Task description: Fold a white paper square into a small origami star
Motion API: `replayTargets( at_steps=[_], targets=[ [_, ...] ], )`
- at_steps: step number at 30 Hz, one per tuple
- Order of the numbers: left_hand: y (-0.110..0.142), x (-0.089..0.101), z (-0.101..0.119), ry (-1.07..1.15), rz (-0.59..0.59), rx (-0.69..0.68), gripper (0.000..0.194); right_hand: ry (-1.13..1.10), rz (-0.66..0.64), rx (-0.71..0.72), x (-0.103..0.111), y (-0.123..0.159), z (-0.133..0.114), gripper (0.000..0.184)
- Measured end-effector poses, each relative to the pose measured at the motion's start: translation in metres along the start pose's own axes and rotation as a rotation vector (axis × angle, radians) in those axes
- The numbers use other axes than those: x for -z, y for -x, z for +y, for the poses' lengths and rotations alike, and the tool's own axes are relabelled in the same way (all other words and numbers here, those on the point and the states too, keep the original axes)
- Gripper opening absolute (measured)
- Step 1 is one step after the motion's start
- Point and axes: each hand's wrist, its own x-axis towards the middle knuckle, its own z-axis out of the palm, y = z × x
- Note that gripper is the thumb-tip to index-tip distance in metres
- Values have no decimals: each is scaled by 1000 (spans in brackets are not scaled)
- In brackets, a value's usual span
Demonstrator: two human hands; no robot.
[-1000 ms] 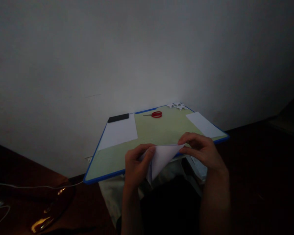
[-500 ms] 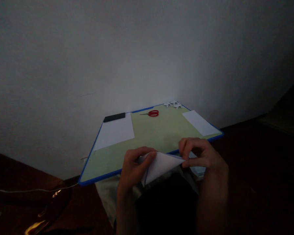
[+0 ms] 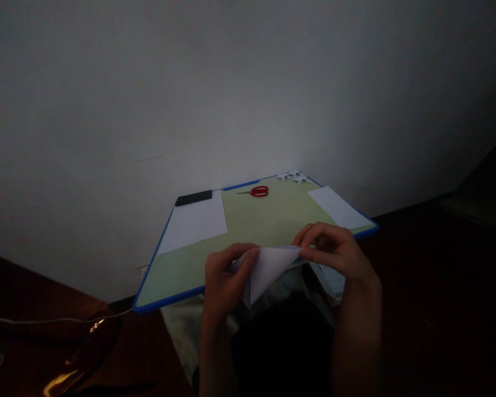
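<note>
Both my hands hold a folded white paper [image 3: 268, 267] above the near edge of a green board with a blue rim [image 3: 177, 296]. My left hand [image 3: 223, 281] pinches the paper's left side, thumb on top. My right hand [image 3: 334, 251] pinches its upper right corner with closed fingers. The paper forms a triangle pointing down toward my lap.
On the board lie a white sheet [image 3: 194, 223] at the left, a black bar [image 3: 193, 197] behind it, red scissors [image 3: 257, 191] at the back, a white strip [image 3: 338, 208] at the right and white paper cut-outs [image 3: 293, 176] in the far corner. A cable [image 3: 49, 320] crosses the dark floor on the left.
My right hand rose and moved back over the board's edge with the paper's corner. The paper's top edge now lies flatter. My left hand kept its grip.
</note>
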Motion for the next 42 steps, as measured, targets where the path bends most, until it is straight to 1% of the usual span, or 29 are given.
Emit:
replayTargets(
  at_steps=[2,6,10,12,15,19,24,29,32,39,42],
  targets=[
    [1,0,1,4,1,-5,15,-17,23,5,-1,0,1,21],
    [2,1,1,8,11,-12,14,22,99,10,-3,-1,3,19],
    [2,0,1,3,23,-19,15,39,187,-2,-6,-3,3,24],
    [1,-1,2,1,40,-12,15,33,203,-10,-7,-3,2,31],
    [2,-2,1,-12,50,-8,15,35,189,-11,-8,-4,2,38],
    [2,-1,0,-26,42,-12,15,85,179,-9,-6,-5,3,37],
    [2,-1,-1,-15,26,-12,15,151,193,-16,-2,-3,3,32],
    [3,0,-4,-5,25,-10,15,174,156,-38,4,1,5,29],
    [3,0,-4,10,26,7,15,162,145,-12,7,3,7,27],
    [2,-1,-2,0,19,-14,15,227,121,23,8,3,7,14],
    [2,-1,-2,6,32,-20,16,219,118,38,7,2,5,11]
  ],
)
